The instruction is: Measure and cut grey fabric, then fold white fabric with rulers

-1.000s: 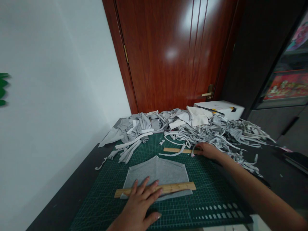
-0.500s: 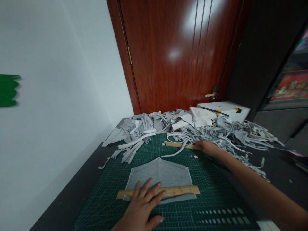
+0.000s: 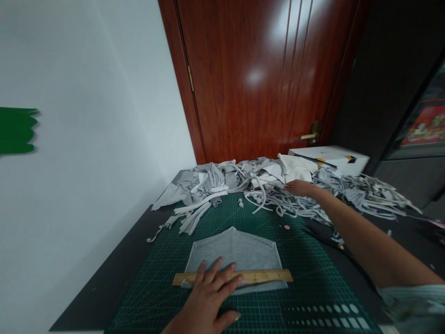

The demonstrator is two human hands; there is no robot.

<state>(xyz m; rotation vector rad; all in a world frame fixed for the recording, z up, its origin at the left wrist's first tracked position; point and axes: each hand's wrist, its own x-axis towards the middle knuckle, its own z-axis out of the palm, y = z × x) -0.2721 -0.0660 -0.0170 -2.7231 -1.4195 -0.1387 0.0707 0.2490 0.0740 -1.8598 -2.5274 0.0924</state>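
My left hand (image 3: pixel 208 297) lies flat, fingers spread, on a wooden ruler (image 3: pixel 267 276). The ruler runs across the lower edge of a grey fabric piece (image 3: pixel 232 248) on a green cutting mat (image 3: pixel 313 283). My right hand (image 3: pixel 298 188) reaches far forward, resting on a heap of grey fabric strips (image 3: pixel 351 199) at the mat's far edge. Its fingers lie among the strips, and I cannot see whether they hold anything.
More grey and white offcuts (image 3: pixel 208 183) are heaped at the back left. A white box (image 3: pixel 333 157) stands behind the heap, in front of a brown door (image 3: pixel 257 79). A small pink disc (image 3: pixel 287 227) and a dark tool (image 3: pixel 325 234) lie right of the fabric.
My right hand has moved from the mat forward into the strip heap. The second wooden ruler it touched is out of sight. My left hand stays on the near ruler.
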